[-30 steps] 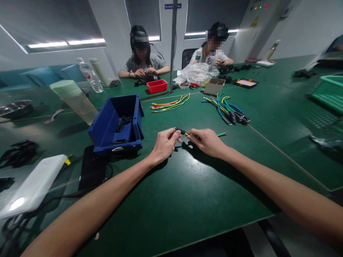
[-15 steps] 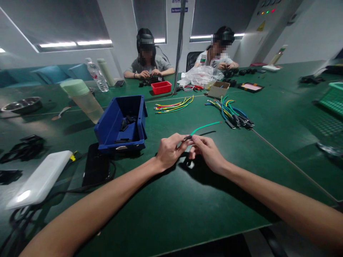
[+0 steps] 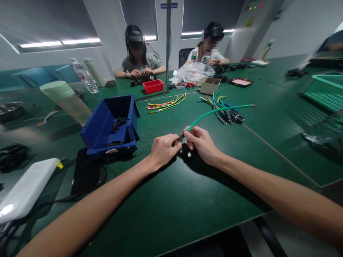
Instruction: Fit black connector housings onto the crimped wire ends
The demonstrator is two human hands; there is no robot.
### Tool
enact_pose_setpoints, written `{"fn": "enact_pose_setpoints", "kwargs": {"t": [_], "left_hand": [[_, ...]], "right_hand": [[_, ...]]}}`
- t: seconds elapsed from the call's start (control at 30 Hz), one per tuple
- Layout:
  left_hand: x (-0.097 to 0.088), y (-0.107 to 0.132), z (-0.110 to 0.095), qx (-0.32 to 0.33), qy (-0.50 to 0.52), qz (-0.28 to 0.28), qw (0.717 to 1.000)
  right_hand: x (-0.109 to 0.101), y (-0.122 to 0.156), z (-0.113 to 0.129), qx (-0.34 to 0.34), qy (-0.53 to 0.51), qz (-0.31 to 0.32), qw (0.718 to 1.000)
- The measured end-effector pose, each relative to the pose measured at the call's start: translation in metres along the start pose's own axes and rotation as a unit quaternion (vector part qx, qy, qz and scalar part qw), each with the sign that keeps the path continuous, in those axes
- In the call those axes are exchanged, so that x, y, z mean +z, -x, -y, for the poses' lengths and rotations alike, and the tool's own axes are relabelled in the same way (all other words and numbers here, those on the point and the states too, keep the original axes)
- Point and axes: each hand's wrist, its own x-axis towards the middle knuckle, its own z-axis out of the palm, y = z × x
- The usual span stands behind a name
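A green wire (image 3: 202,115) arcs up and to the right from my fingers, its reddish tip over the table. At its near end is a small black sleeve (image 3: 181,136). My left hand (image 3: 163,150) pinches the sleeve's lower end between thumb and fingers. My right hand (image 3: 202,144) is closed on the wire where it meets the sleeve. Behind the wire lies a bundle of wires (image 3: 227,111), green, blue and yellow, with black sleeved ends. Several loose yellow, red and green wires (image 3: 166,104) lie further left.
To the left stands a blue bin (image 3: 96,137) with black pieces inside. A black phone (image 3: 86,171), a white power bank (image 3: 29,189) and cables lie nearby. Across the table are a red tray (image 3: 153,86), a small cardboard box (image 3: 210,86) and two people. At right is a green basket (image 3: 325,91).
The green wire shows much longer and now reaches far to the right, across the bundle. My hands stay close together at the black sleeve. The whole view has shifted slightly.
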Motion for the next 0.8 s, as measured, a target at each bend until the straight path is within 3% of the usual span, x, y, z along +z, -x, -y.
{"fn": "enact_pose_setpoints", "kwargs": {"t": [0.1,0.2,0.5,0.63,0.73,0.8], "left_hand": [[0.001,0.0,-0.001,-0.019,0.005,-0.025,0.999],[0.001,0.001,-0.002,-0.028,0.006,-0.031,0.999],[-0.001,-0.003,-0.004,-0.036,-0.046,0.07,0.996],[-0.003,0.0,-0.009,-0.019,-0.132,0.074,0.988],[-0.023,-0.005,-0.016,0.036,-0.181,0.017,0.983],[-0.051,-0.015,-0.018,0.047,-0.174,-0.088,0.98]], "right_hand": [[-0.008,-0.009,-0.003,-0.042,0.067,0.009,0.997],[-0.013,-0.015,-0.008,-0.041,0.11,0.018,0.993],[-0.015,-0.015,-0.009,-0.08,0.238,0.056,0.966],[-0.015,-0.015,-0.011,-0.114,0.274,0.055,0.953],[-0.018,-0.015,-0.009,-0.152,0.296,0.024,0.943],[-0.021,-0.015,-0.006,-0.169,0.313,0.01,0.935]]}}
